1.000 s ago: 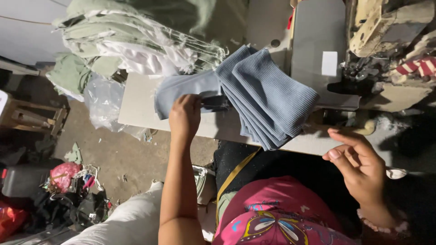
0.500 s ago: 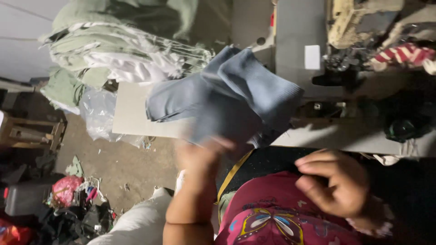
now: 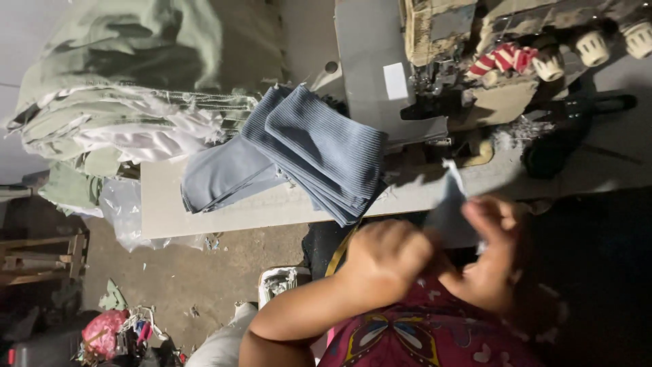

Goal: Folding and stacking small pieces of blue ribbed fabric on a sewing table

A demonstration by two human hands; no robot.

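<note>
A small grey-blue piece of ribbed cloth (image 3: 449, 211) is held up between the left hand (image 3: 388, 258) and the right hand (image 3: 490, 261), near the body. Further away, a stack of folded grey-blue ribbed cloths (image 3: 319, 153) is seen on the pale table (image 3: 238, 214).

At the bottom centre of the frame, a magenta top (image 3: 435, 336) with a butterfly print and small pale hearts; both forearms bare.
</note>
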